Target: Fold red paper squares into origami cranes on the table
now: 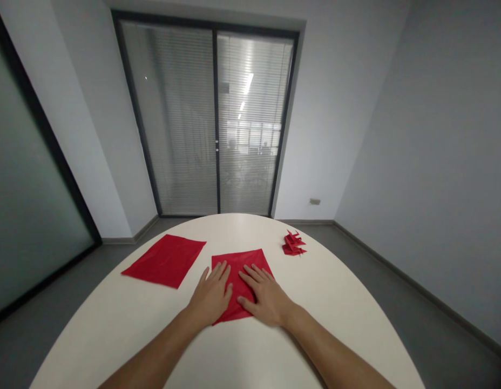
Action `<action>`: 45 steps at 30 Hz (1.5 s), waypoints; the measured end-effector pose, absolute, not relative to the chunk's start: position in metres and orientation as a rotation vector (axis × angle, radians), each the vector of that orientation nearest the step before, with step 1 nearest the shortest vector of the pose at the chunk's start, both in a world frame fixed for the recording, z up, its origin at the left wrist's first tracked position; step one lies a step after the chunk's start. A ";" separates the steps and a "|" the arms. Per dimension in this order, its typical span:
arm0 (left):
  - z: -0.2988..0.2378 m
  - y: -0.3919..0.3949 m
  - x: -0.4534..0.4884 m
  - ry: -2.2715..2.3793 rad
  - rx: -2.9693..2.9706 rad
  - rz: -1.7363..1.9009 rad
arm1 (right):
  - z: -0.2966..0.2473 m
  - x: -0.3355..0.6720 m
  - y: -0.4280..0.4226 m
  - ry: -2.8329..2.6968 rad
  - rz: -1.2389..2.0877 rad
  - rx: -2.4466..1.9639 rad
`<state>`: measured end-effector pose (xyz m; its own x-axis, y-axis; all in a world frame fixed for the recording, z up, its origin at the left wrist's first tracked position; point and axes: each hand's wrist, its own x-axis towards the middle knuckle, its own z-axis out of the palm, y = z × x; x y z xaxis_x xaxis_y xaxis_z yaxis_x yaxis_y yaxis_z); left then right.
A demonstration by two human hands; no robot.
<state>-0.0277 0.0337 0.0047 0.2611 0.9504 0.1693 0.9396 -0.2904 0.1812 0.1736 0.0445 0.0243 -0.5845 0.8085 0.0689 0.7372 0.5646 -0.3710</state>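
Note:
A red square sheet of paper point(238, 259) lies flat on the table in front of me, with faint creases. My left hand point(212, 294) rests on its left edge, fingers stretched out and slightly spread. Across the sheet's right side lies my right hand point(266, 296), palm down, its fingers also apart. Neither hand grips anything, and together they cover much of the paper's two sides. To the left, apart from my hands, is a second red sheet point(165, 261), spread flat.
Several small folded red paper figures point(293, 243), with pointed tips, are grouped at the back right of the round white table point(339, 324). Beyond the table's curved far edge stands a glass door with blinds point(185, 124). Grey walls flank it.

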 end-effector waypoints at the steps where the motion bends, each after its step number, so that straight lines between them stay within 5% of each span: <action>1: 0.006 0.034 -0.029 1.868 2.456 0.390 | 0.024 0.173 0.044 -2.567 0.456 -1.324; 45: 0.014 0.021 -0.043 1.408 2.512 0.351 | 0.025 0.195 0.061 -2.524 0.464 -1.414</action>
